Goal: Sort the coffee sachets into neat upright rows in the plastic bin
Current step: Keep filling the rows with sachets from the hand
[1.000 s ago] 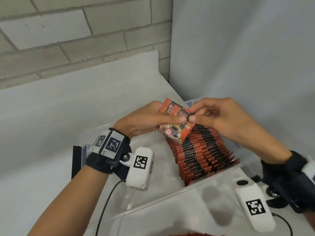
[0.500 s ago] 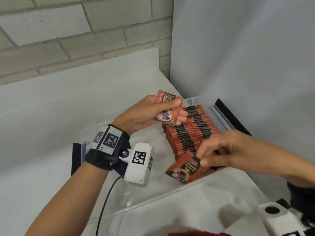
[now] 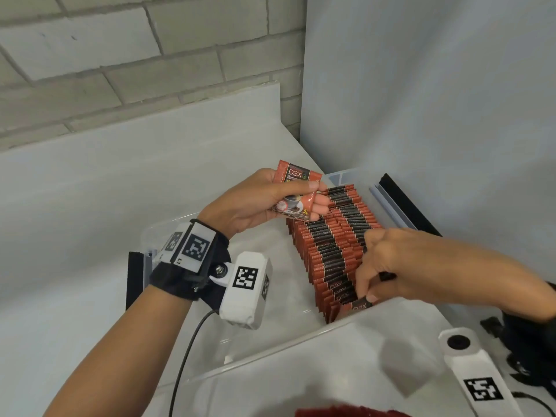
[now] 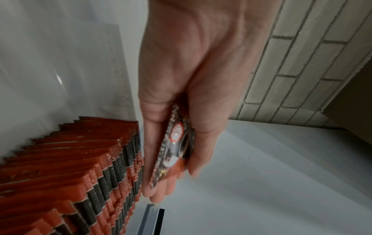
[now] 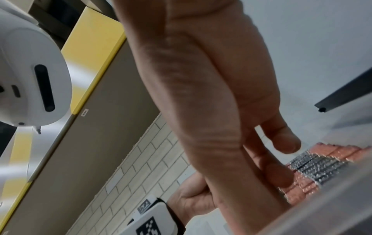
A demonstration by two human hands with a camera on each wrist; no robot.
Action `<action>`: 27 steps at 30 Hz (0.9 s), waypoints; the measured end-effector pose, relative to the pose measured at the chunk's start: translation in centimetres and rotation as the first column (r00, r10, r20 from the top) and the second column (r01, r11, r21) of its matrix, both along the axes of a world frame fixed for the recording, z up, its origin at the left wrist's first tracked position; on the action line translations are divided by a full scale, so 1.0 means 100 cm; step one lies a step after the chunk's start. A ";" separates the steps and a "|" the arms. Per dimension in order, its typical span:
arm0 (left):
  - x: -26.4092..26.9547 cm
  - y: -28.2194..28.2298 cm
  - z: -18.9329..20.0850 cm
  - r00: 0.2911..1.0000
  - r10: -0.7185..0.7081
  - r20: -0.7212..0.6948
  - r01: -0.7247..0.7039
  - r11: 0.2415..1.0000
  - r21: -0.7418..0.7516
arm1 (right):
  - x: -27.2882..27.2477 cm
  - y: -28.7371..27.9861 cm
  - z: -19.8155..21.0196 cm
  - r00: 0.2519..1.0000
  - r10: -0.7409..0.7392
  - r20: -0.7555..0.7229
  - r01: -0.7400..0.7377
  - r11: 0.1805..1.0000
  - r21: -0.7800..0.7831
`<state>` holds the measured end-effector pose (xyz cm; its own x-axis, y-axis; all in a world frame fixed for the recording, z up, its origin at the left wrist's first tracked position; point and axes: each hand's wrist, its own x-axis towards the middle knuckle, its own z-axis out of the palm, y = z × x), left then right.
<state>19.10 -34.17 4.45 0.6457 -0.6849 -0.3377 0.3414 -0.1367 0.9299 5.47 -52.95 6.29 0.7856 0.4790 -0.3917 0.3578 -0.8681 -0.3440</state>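
A clear plastic bin (image 3: pixel 270 350) holds a long upright row of red-and-black coffee sachets (image 3: pixel 334 245) along its right side, also seen in the left wrist view (image 4: pixel 60 159) and the right wrist view (image 5: pixel 314 165). My left hand (image 3: pixel 316 194) hovers over the far end of the row and grips a small stack of sachets (image 3: pixel 296 188) between thumb and fingers (image 4: pixel 173 151). My right hand (image 3: pixel 365 294) reaches down at the near end of the row. Its fingertips pinch the top edge of one sachet (image 3: pixel 359 307) standing against the row's front.
A black rail (image 3: pixel 406 203) lies behind the bin by the grey panel on the right. A black bracket (image 3: pixel 134 278) stands at the bin's left. More red sachets (image 3: pixel 352 412) show at the bottom edge. The bin's left half (image 3: pixel 270 296) is bare floor.
My right hand took one sachet from the left hand's stack, carried it down to the near end of the row and stood it there. The left hand stayed put.
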 end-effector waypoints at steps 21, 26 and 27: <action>-0.001 0.001 0.000 0.997 -0.073 -0.004 0.072 0.997 -0.011 | 0.010 0.002 -0.001 0.997 0.009 -0.077 -0.003 0.997 0.081; -0.004 0.001 0.002 0.991 -0.129 -0.027 0.128 0.991 -0.032 | 0.021 -0.008 0.027 0.953 -0.299 0.036 0.261 0.880 0.396; -0.004 0.002 0.002 0.990 -0.135 -0.026 0.135 0.990 -0.029 | 0.025 -0.008 0.029 0.911 -0.403 0.091 0.321 0.828 0.459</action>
<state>18.71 -34.02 4.64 0.5373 -0.7744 -0.3341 0.3472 -0.1579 0.9244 7.98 -53.78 9.17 0.9711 0.2322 -0.0548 0.1366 -0.7296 -0.6701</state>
